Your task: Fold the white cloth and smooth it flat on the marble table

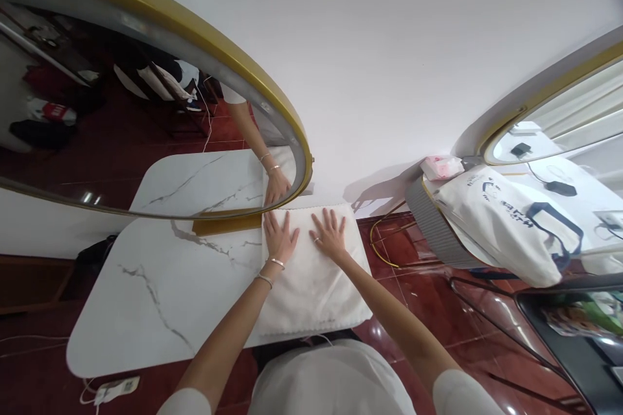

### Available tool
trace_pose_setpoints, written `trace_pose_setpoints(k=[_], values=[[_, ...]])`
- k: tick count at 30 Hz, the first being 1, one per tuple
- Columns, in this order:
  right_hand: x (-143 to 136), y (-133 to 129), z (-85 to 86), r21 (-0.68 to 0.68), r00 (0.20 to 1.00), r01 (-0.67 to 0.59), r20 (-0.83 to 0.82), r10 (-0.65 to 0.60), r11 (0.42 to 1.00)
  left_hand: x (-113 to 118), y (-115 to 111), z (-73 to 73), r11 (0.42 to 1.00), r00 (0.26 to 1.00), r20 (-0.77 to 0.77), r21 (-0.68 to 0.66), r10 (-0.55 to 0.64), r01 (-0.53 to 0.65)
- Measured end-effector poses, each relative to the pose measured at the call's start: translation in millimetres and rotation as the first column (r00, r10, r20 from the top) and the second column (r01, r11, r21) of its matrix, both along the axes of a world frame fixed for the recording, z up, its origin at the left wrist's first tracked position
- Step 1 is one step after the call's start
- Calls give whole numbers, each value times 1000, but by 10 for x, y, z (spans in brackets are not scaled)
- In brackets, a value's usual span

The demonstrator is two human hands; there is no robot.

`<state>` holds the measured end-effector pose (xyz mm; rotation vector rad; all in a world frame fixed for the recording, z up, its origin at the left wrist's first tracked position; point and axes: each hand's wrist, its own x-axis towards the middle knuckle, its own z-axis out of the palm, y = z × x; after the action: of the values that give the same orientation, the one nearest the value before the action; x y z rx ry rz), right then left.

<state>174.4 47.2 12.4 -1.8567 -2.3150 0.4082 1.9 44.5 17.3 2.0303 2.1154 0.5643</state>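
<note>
A white cloth [311, 285] with a scalloped edge lies flat over the right end of a white marble-patterned table [146, 292]. My left hand [280, 238] rests palm down on the cloth's upper left part, fingers spread, with two bracelets on the wrist. To its right, my right hand [329, 235] also lies flat on the cloth near the far edge, fingers apart and a ring on one finger. Neither hand grips anything.
A gold-framed round mirror [272, 87] stands over the table's far side. On the right, a second table holds a white tote bag [506, 220] and a tissue pack [442, 167]. A power strip [117, 389] lies at the lower left.
</note>
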Motion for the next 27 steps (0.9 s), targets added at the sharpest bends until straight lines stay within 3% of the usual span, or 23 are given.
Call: trace_pose_setpoints(k=[9,12,14,17,22,25,27], values=[[-137,734,-41,30,998,63,18,-63,998,3,829,-5,989,995,-90,-137,38,-50],[-161,848,-43,35,997,70,40,-71,997,17,939,-17,990,996,-86,-139,21,-33],[-163,833,-54,61,996,70,50,-74,996,40,842,-6,990,996,-71,-138,-50,40],[-143,634,-81,114,998,35,57,-42,993,65,471,9,980,977,-77,-42,-199,196],[-51,-84,-159,195,996,-54,86,38,979,45,-175,-80,966,963,-152,95,-224,240],[42,-372,-224,217,994,20,104,-44,976,60,-256,-147,969,963,-158,80,-218,233],[112,-353,-251,214,990,60,109,-84,975,99,-154,-159,969,961,-160,65,-227,240]])
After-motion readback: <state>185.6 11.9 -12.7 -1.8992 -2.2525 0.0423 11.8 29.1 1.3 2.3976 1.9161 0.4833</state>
